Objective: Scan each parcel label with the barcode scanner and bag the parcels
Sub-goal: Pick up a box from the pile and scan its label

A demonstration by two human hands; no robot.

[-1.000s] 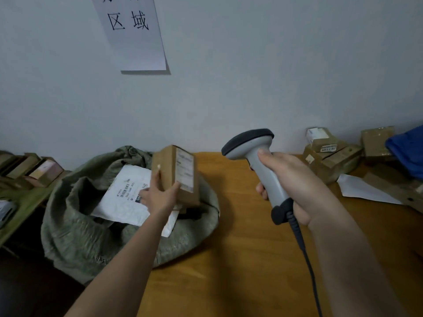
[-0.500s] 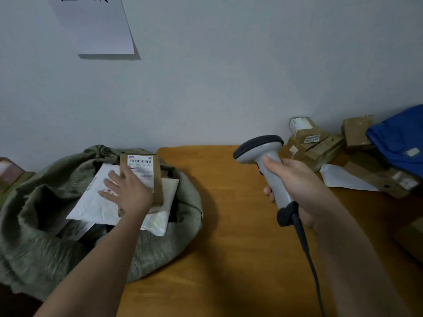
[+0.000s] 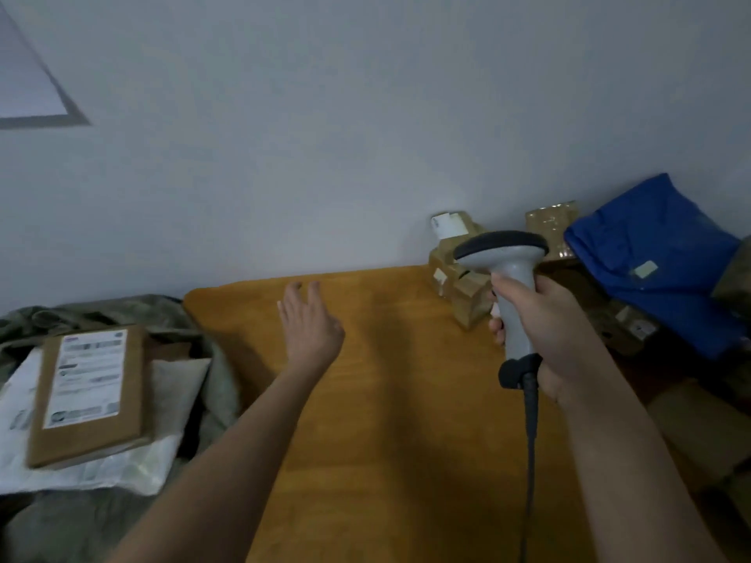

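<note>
The left hand [image 3: 309, 323] hangs above the bare middle of the wooden table [image 3: 390, 420], fingers straight and loosely spread, holding nothing and touching nothing. The right hand [image 3: 546, 335] is wrapped around the grey handle of the barcode scanner [image 3: 508, 278], which it holds upright above the right part of the table with the dark-capped head on top; a dark cable [image 3: 529, 461] drops from the bottom of the handle toward the near edge. Off the left edge of the table sits a green-grey sack [image 3: 122, 314], its mouth gaping. Inside it a flat brown box [image 3: 87, 396] lies with its white printed label facing up, resting on a white padded mailer [image 3: 162, 400]; the label print is blurred and cannot be read. At the far right corner of the table, against the wall, small cardboard boxes [image 3: 461, 274] are stacked, one with a white label on top, partly hidden behind the scanner. Just to their right lies a blue plastic parcel [image 3: 666, 262], with more brown boxes [image 3: 634, 327] under and beside it. A white sheet of paper [image 3: 24, 83] is fixed to the wall at the upper left.
</note>
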